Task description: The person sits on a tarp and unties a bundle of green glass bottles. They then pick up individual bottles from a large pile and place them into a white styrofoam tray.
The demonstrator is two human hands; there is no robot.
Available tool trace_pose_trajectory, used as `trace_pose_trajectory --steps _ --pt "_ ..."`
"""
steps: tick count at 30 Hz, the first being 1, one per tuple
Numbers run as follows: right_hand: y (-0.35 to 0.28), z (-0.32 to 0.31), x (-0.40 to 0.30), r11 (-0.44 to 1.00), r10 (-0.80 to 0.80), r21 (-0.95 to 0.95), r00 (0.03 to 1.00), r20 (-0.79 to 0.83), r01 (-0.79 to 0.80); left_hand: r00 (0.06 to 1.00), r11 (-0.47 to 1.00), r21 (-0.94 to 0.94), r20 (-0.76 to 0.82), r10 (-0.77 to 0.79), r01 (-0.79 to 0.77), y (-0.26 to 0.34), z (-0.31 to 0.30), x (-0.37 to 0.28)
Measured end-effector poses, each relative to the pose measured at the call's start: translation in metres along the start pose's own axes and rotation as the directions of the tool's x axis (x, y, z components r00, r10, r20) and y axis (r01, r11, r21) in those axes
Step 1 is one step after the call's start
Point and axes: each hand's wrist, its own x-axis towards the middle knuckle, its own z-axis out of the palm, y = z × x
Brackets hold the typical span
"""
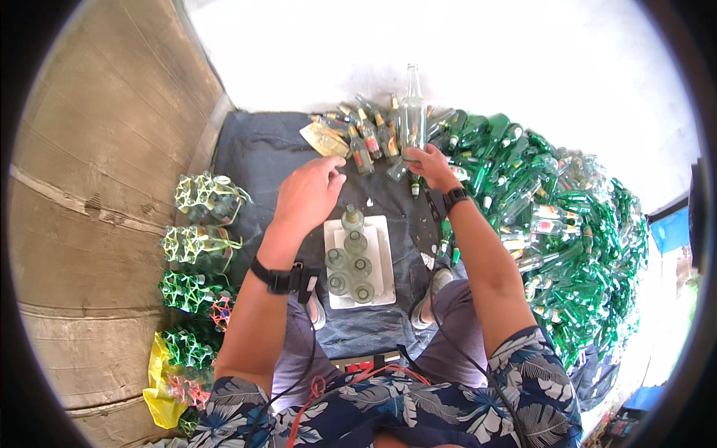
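Note:
My right hand (430, 167) grips a clear glass bottle (413, 115) near its base, with the neck pointing up towards the white wall. Loosely curled, my left hand (311, 187) hovers over the dark ground cloth, thumb and fingertip slightly apart and nothing visible between them; its palm is hidden. Between my feet lies a white tray (387, 263), and several clear glass bottles (361, 266) stand upright on it. Beyond my hands, several labelled glass bottles (365, 140) lean together beside a yellowish, flattened packet (324, 140).
A large heap of mostly green glass bottles (504, 162) rises along my right. Bundles of bottles tied with green cord (204, 190) line the left, near a yellow plastic bag (162, 386). Brown cardboard sheeting (106, 224) stands at the far left; black cables cross my legs.

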Motion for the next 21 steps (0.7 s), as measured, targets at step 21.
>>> trace_pose_trajectory --steps 21 --pt "-0.047 0.064 -0.194 0.360 -0.612 -0.777 0.759 0.221 0.516 0.955 0.443 -0.884 0.014 -0.295 0.149 -0.019 -0.022 0.013"
